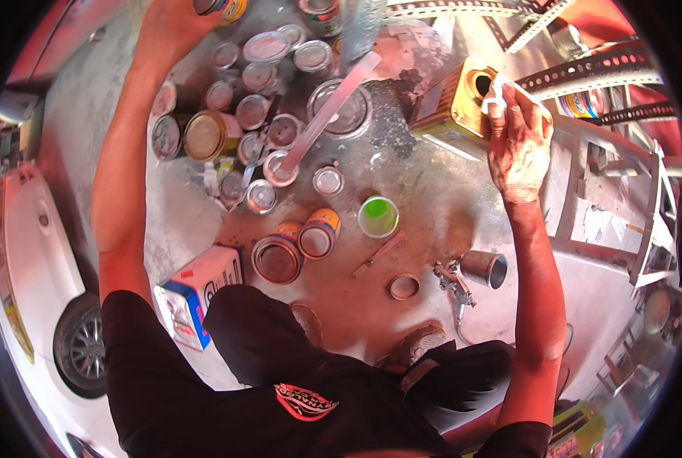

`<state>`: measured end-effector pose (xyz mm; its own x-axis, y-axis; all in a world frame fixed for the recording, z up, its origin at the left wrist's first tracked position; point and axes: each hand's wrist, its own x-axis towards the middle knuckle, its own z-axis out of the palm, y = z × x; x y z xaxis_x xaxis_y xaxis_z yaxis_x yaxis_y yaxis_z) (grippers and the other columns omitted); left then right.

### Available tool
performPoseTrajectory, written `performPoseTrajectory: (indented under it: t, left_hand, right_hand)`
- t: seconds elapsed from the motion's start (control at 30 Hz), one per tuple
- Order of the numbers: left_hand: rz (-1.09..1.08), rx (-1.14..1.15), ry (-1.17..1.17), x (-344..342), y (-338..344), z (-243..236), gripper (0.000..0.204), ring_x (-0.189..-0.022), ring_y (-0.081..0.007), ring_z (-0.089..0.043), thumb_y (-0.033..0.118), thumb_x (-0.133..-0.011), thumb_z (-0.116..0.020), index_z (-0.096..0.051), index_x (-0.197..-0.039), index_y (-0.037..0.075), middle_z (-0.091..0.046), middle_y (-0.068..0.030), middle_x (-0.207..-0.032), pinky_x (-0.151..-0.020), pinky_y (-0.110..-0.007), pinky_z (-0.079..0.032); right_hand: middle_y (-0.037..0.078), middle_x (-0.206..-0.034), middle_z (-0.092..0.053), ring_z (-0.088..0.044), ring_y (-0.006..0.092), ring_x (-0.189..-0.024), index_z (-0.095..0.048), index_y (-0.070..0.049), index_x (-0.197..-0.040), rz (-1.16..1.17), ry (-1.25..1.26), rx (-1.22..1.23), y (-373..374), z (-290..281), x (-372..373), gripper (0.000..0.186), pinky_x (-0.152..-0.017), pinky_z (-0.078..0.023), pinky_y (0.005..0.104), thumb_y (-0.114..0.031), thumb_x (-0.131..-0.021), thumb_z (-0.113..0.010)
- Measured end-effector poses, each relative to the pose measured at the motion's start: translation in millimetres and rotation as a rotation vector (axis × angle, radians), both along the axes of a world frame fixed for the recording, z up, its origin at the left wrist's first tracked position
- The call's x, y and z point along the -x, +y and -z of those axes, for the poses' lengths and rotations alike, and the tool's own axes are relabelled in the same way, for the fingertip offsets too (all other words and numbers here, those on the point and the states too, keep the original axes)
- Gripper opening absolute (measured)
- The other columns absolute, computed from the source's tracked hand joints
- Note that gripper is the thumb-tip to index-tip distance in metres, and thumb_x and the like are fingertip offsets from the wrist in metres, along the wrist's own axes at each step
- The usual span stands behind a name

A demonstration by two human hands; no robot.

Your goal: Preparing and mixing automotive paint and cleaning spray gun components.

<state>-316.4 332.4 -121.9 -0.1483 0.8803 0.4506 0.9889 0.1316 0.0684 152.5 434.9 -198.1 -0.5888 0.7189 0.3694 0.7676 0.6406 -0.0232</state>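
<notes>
My left hand (174, 34) grips a small can with a coloured label (231, 11) at the top edge. My right hand (518, 137) is closed on the top of a rectangular yellow tin (444, 107) with an open round mouth, its fingers around a white piece (495, 90) that I cannot make out clearly. Between my arms stand several round paint cans (205, 136), a pink translucent stick (333, 107) lying across them, two orange-labelled cans (318, 233) and a clear cup with green liquid (377, 216). A spray gun with a metal cup (482, 269) lies at lower right.
A blue-and-white rectangular tin (196, 294) stands beside my left knee. A white car (39, 259) is at far left. Perforated metal bars (615, 67) and a metal frame (608, 206) are at right. A small ring lid (404, 285) lies near my feet.
</notes>
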Motion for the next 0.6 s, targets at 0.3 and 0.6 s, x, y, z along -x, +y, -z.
performPoseTrajectory:
  t: [0.3,0.6]
  left_hand:
    - [-0.18,0.094,-0.519,-78,-171,-61,0.066,-0.098,-0.0142,-0.065,0.011,-0.082,-0.081,-0.06,-0.145,0.016,-0.067,-0.0067,-0.121,-0.084,-0.029,-0.054]
    - [-0.262,0.151,-0.779,-185,-325,-90,0.066,-0.114,-0.0172,-0.061,-0.003,-0.08,-0.08,-0.056,-0.141,0.005,-0.058,-0.0095,-0.136,-0.092,-0.032,-0.055]
  right_hand:
    - [0.012,-0.122,-0.068,-0.06,0.0265,-0.118,-0.061,-0.009,-0.139,-0.001,0.085,-0.013,0,9,2,0.059,-0.104,-0.041,0.0441,-0.051,-0.098,-0.062]
    - [0.011,-0.137,-0.062,-0.06,0.0321,-0.126,-0.056,-0.027,-0.148,-0.163,-0.056,-0.105,45,14,-26,0.059,-0.108,-0.041,0.0494,-0.062,-0.1,-0.053]
